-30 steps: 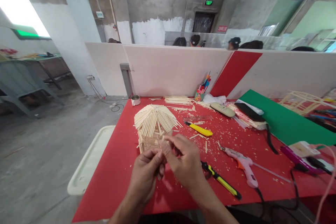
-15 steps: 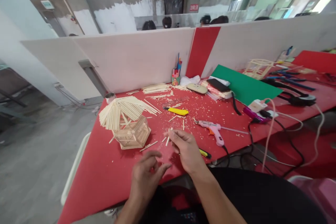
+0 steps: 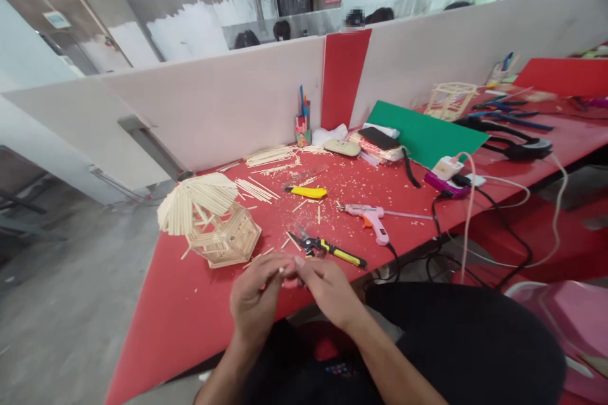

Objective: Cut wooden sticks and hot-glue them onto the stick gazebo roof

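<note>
My left hand (image 3: 256, 297) and my right hand (image 3: 330, 291) meet above the table's front edge, fingers pinched together. Between them is a short wooden stick (image 3: 282, 271), of which only a pale end shows at my left fingertips. My fingers hide the rest. Just beyond my hands lies a pair of yellow-and-black pruning shears (image 3: 339, 253), partly behind the right hand. To the left stands a small hexagonal stick house (image 3: 232, 237) with a tilted roof of sticks (image 3: 199, 199). A few loose sticks lie between the house and the shears.
On the red table (image 3: 161, 323) are a yellow utility knife (image 3: 308, 192), a pink glue gun (image 3: 370, 215), stick bundles (image 3: 268, 157), and scattered chips. Farther back stand a pen holder (image 3: 303, 133) and green board (image 3: 427, 134). Cables (image 3: 470, 221) run from a purple power strip (image 3: 446, 183) on the right.
My left hand has risen and closed, joining the right hand at the stick. The right hand has lowered, uncovering the shears. The view has shifted, so the table things appear farther left and higher.
</note>
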`<action>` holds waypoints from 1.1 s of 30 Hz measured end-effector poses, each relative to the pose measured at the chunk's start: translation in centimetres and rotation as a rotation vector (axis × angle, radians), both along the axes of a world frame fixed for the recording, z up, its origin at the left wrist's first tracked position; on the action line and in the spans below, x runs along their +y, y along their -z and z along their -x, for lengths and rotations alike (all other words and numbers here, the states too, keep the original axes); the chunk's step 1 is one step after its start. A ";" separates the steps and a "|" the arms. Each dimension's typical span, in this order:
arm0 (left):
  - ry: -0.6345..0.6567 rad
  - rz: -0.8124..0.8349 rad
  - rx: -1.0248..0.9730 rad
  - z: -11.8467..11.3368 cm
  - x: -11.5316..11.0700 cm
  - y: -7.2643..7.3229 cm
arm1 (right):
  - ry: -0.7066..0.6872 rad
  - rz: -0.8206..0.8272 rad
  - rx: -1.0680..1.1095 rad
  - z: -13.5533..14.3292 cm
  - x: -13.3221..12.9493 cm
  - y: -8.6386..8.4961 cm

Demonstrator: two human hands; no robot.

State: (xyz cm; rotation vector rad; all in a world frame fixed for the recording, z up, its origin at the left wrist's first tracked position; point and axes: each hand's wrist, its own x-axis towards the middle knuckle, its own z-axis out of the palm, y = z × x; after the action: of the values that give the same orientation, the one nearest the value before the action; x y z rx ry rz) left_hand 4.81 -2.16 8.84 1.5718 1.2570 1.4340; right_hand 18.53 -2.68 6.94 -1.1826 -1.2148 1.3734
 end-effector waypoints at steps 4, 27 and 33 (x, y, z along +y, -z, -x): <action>-0.070 0.180 -0.168 0.2 0.1 0.6 | 0.165 -0.271 -0.968 -2.2 -0.6 1.3; 0.166 -0.150 0.465 0.7 -1.2 2.0 | -0.208 -0.209 -0.447 -3.1 1.5 -1.9; 0.143 -0.223 0.536 2.3 -3.2 2.3 | -0.421 -0.209 -0.228 1.9 4.7 -4.2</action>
State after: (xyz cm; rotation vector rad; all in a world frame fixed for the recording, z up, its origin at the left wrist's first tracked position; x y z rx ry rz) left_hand 2.49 -5.33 6.53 2.2531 1.2664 1.1280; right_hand 16.63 1.97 11.10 -0.9885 -1.8023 1.3910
